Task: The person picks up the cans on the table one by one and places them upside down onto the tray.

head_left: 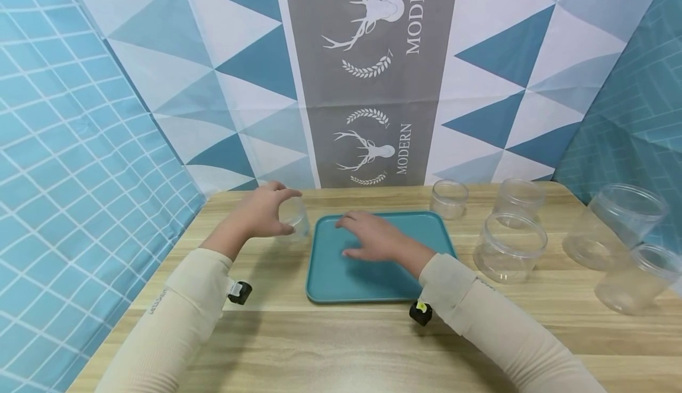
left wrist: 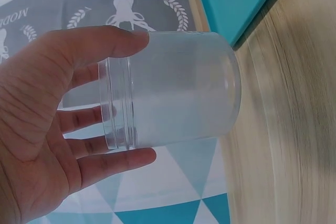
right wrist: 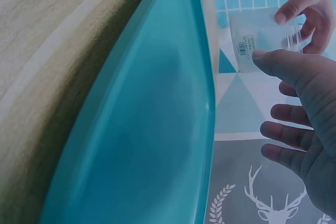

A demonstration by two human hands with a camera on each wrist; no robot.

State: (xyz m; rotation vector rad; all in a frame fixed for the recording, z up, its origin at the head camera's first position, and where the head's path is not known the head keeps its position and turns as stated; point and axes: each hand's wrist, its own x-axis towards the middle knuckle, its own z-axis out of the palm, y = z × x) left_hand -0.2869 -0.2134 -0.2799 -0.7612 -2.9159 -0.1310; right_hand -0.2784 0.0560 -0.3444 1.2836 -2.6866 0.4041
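My left hand [head_left: 261,212] grips a clear plastic jar [head_left: 296,221] by its rim end, at the left of the blue-green tray [head_left: 341,283]. In the left wrist view the thumb lies along one side of the jar [left wrist: 178,93] and the fingers reach round the other; its closed base points toward the table. A small barcode label shows on that jar [right wrist: 249,45] in the right wrist view. Over the tray hovers my right hand [head_left: 373,236], its fingers loosely spread and holding nothing.
Several other clear jars stand on the right of the wooden table [head_left: 330,345]: a small one [head_left: 449,199] behind the tray, a wide one [head_left: 510,248] beside it, and a tall one [head_left: 613,227] farther right. A patterned cloth [head_left: 367,85] hangs behind the table.
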